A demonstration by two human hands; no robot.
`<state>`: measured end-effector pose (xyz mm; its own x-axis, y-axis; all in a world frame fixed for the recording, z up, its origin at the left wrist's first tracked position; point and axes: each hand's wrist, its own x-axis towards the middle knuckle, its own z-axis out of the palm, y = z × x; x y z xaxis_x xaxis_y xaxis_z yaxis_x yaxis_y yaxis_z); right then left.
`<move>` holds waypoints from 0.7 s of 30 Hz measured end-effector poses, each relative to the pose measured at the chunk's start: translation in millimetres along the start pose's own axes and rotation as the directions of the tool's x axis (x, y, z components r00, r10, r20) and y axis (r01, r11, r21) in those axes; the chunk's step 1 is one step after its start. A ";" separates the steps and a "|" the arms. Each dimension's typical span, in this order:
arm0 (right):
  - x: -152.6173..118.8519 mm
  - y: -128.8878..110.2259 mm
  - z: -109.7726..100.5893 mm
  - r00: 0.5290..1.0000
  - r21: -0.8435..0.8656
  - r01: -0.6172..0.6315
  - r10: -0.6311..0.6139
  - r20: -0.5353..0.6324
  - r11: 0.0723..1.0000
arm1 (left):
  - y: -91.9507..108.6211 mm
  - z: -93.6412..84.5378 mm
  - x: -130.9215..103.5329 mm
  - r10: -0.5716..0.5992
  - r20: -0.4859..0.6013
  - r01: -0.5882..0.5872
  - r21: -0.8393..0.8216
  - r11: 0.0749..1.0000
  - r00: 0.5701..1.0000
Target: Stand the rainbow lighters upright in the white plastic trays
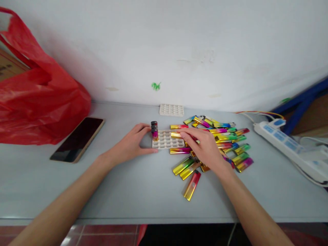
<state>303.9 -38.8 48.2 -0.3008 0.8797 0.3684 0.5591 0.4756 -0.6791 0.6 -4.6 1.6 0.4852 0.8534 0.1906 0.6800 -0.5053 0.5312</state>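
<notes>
Head view, right hand (pixel 206 145) pinching lighter (pixel 175 135), long axis crosswise, gold end leftward, left hand (pixel 129 143) spread at white tray (pixel 167 142)

The broadest open stretch of the grey counter (pixel 123 194) runs through the lower middle of the frame, between the two forearms, up to the white pocketed tray (pixel 167 142). On the tray's left end, a short row of upright black-topped lighters (pixel 154 131) stands in the way, and the left hand (pixel 128 141) blocks that side. The right hand (pixel 205 145), with a shiny gold lighter (pixel 175 135), overhangs the right end; beyond spreads a heap of metallic multicoloured lighters (pixel 225 136). A gap separates the heap from the long white power strip (pixel 289 147) at right. A narrow band lies before the second white pocketed tray (pixel 171 110) and the white wall (pixel 128 51). At left, the flat black-screened phone (pixel 78 139) and bulging red plastic bag (pixel 43 99) obstruct passage.
</notes>
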 end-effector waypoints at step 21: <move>0.3 -2.6 31.9 0.970 0.245 -0.230 0.242 -0.018 0.942 | -3.4 1.1 0.0 0.020 -0.024 -0.020 0.013 1.000 1.000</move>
<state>277.7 -39.7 29.8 -0.1423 0.9685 0.2045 0.4065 0.2456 -0.8800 -1.1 -3.0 -1.1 0.4853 0.8460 0.2209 0.6773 -0.5235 0.5169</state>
